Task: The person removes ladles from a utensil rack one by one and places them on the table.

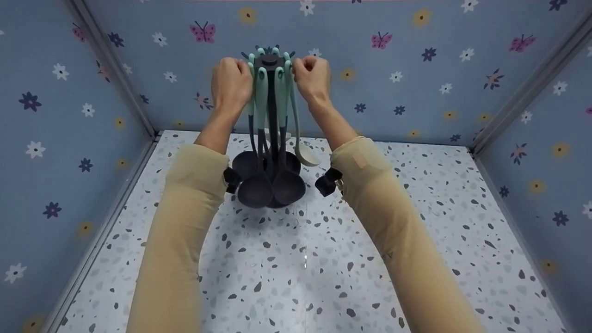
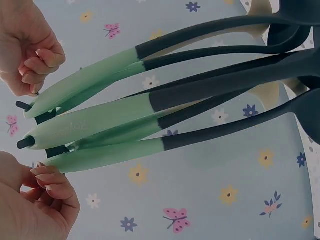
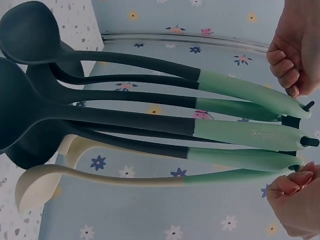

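Observation:
A dark utensil stand (image 1: 269, 61) holds several hanging kitchen utensils, with mint-green handles (image 1: 262, 92) and mostly dark heads. On its left side, my left hand (image 1: 232, 84) pinches the top end of a dark ladle's handle (image 2: 100, 157) with curled fingers. Opposite, my right hand (image 1: 314, 78) pinches the handle end of a cream ladle (image 1: 306, 155). Two dark ladles (image 1: 255, 190) hang at the front. The right wrist view shows the cream ladle's handle (image 3: 240, 175) reaching my right fingertips. The exact grip points are partly hidden behind the fingers.
The stand rests on a white speckled tabletop (image 1: 305, 259) close to the back wall. Blue panels with flowers and butterflies (image 1: 402, 83) rise behind and on both sides. A small black wrist camera (image 1: 328, 181) sits at the right sleeve, near the cream ladle.

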